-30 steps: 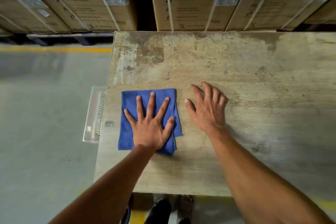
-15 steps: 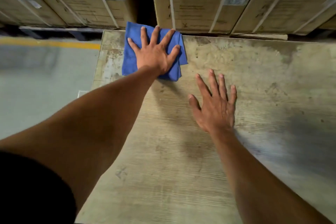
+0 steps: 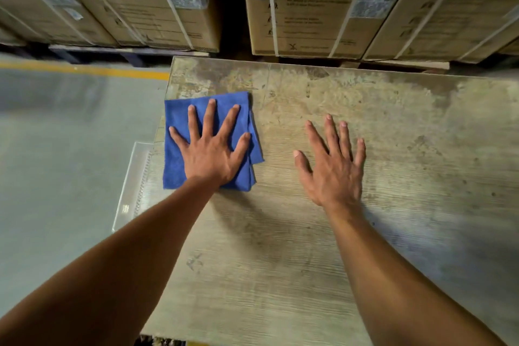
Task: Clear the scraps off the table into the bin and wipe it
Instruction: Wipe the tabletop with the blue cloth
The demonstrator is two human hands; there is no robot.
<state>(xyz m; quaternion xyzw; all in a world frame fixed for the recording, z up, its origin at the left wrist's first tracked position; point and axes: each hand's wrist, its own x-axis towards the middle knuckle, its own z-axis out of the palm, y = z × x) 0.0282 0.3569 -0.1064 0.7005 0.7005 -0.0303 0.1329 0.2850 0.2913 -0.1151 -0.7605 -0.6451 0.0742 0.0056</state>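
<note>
- the folded blue cloth [image 3: 179, 171] lies at the left edge of the bench [image 3: 280, 275], in the middle left of the frame, its left border level with or slightly past the bench edge.
- the left hand [image 3: 209, 157] lies flat on the cloth, fingers [image 3: 209, 118] straight and spread wide, pressing rather than gripping.
- the right hand [image 3: 332, 170] rests flat on bare bench to the right of the cloth, apart from it, fingers straight and spread, holding nothing.
- the cloth looks light, soft and limp, folded in several layers; loose layers show at its right side and would likely slide or unfold if dragged by one corner.
- best handled by a flat palm over its middle, as now; to lift it, pinch through all layers at a folded edge.
- no scraps or bin show in the frame.
</note>
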